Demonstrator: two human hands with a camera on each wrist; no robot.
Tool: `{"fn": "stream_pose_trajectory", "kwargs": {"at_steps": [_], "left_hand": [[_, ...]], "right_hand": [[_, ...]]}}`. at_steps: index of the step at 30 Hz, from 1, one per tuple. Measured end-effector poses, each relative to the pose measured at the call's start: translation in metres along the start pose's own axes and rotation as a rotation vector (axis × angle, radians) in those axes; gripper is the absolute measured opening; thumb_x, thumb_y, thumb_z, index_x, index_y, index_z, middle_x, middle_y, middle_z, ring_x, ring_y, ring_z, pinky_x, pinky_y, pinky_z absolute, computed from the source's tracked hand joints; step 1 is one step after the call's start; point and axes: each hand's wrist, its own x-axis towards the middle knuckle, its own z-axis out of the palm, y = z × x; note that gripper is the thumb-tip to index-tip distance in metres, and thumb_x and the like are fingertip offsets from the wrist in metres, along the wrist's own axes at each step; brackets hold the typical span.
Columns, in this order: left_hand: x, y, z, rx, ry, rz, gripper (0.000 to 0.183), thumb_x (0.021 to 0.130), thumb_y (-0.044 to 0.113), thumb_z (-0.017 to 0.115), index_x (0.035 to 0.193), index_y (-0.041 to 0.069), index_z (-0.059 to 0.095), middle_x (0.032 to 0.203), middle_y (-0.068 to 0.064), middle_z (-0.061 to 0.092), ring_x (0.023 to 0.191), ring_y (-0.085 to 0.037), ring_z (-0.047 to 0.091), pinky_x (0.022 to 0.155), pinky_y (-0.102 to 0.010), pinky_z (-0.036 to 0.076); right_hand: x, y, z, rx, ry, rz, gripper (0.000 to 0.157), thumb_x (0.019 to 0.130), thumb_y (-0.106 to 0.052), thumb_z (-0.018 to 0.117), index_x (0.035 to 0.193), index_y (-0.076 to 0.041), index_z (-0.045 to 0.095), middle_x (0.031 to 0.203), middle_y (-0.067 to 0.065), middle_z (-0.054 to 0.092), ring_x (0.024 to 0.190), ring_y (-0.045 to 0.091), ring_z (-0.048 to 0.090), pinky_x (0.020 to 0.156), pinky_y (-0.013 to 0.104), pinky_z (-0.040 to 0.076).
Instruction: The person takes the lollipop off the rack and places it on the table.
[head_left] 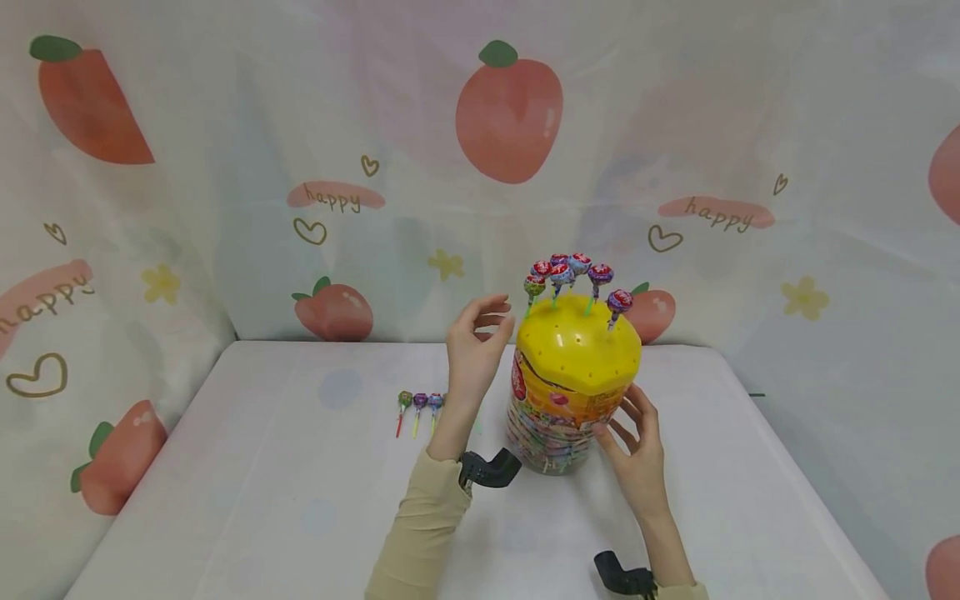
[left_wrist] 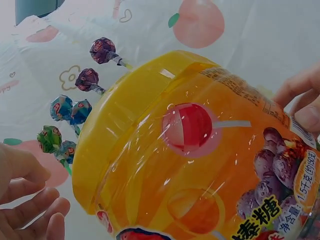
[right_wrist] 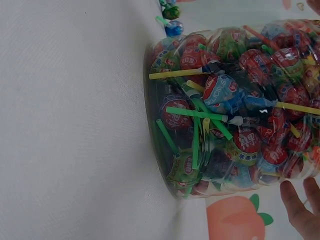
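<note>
Left hand (head_left: pixel 477 350) hovered empty, fingers loosely bent, just beside yellow lid (head_left: pixel 573 358), right hand (head_left: pixel 641 454) rested without clasping, spread fingers touching side of candy jar (head_left: pixel 550 432), jar stood on white table (head_left: pixel 285 500), lollipops (head_left: pixel 560 274) poked up from lid.

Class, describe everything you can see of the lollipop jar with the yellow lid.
The lollipop jar stands upright on the white table, right of centre in the head view. Its ridged, clear body looks like plastic and holds many wrapped lollipops. An orange label with lollipop and fruit pictures and Chinese characters wraps its upper part. The yellow lid is on, dotted with small holes; several lollipops stick up from its far side. The right grip touches the jar's side; the left grip is close beside the lid.
</note>
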Motion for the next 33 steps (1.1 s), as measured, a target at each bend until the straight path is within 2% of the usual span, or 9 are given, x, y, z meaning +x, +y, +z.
{"fn": "stream_pose_trajectory", "kwargs": {"at_steps": [6, 14, 18, 23, 29, 33], "left_hand": [[0.009, 0.002, 0.01, -0.012, -0.018, 0.0, 0.027, 0.083, 0.016, 0.065, 0.11, 0.014, 0.063, 0.1, -0.006, 0.067, 0.086, -0.019, 0.063, 0.07, -0.024, 0.049], [0.012, 0.0, 0.019, -0.049, -0.04, -0.002, 0.028, 0.082, 0.016, 0.066, 0.11, 0.009, 0.063, 0.101, -0.013, 0.067, 0.088, -0.024, 0.063, 0.067, -0.02, 0.046], [0.013, -0.001, 0.021, -0.035, -0.033, 0.003, 0.028, 0.082, 0.015, 0.066, 0.109, 0.01, 0.063, 0.1, -0.011, 0.067, 0.086, -0.022, 0.063, 0.067, -0.02, 0.046], [0.013, -0.002, 0.022, -0.017, -0.027, 0.02, 0.026, 0.082, 0.014, 0.065, 0.108, 0.013, 0.063, 0.097, -0.008, 0.067, 0.084, -0.018, 0.062, 0.067, -0.021, 0.047], [0.015, -0.003, 0.022, -0.001, -0.024, 0.048, 0.024, 0.083, 0.013, 0.064, 0.107, 0.012, 0.063, 0.097, -0.008, 0.066, 0.082, -0.019, 0.062, 0.067, -0.022, 0.049], [0.016, -0.003, 0.023, -0.001, -0.021, 0.061, 0.023, 0.083, 0.011, 0.062, 0.106, 0.012, 0.063, 0.097, -0.008, 0.066, 0.082, -0.02, 0.062, 0.067, -0.021, 0.049]], "right_hand": [[-0.003, -0.022, 0.001, -0.002, 0.004, 0.026, 0.071, 0.082, 0.0, 0.061, 0.142, -0.012, 0.024, 0.14, 0.006, 0.034, 0.121, -0.003, 0.035, 0.095, 0.01, 0.039], [-0.004, -0.022, 0.001, -0.007, 0.005, 0.03, 0.071, 0.083, -0.001, 0.061, 0.142, -0.013, 0.024, 0.14, 0.007, 0.034, 0.121, -0.002, 0.035, 0.094, 0.01, 0.039], [-0.003, -0.022, 0.001, -0.009, 0.002, 0.022, 0.071, 0.083, -0.001, 0.061, 0.142, -0.013, 0.024, 0.14, 0.007, 0.033, 0.121, -0.002, 0.035, 0.093, 0.007, 0.038], [-0.002, -0.015, 0.0, 0.009, -0.002, 0.01, 0.073, 0.082, 0.0, 0.062, 0.142, -0.015, 0.024, 0.14, 0.005, 0.033, 0.122, -0.001, 0.035, 0.091, 0.005, 0.037], [0.001, 0.005, 0.0, -0.005, -0.001, 0.004, 0.074, 0.082, -0.003, 0.063, 0.142, -0.024, 0.024, 0.14, -0.002, 0.034, 0.123, -0.001, 0.035, 0.095, 0.011, 0.039], [0.001, 0.01, 0.0, -0.019, -0.001, -0.011, 0.074, 0.083, -0.005, 0.063, 0.142, -0.025, 0.024, 0.14, -0.004, 0.034, 0.124, 0.0, 0.035, 0.096, 0.012, 0.04]]}}
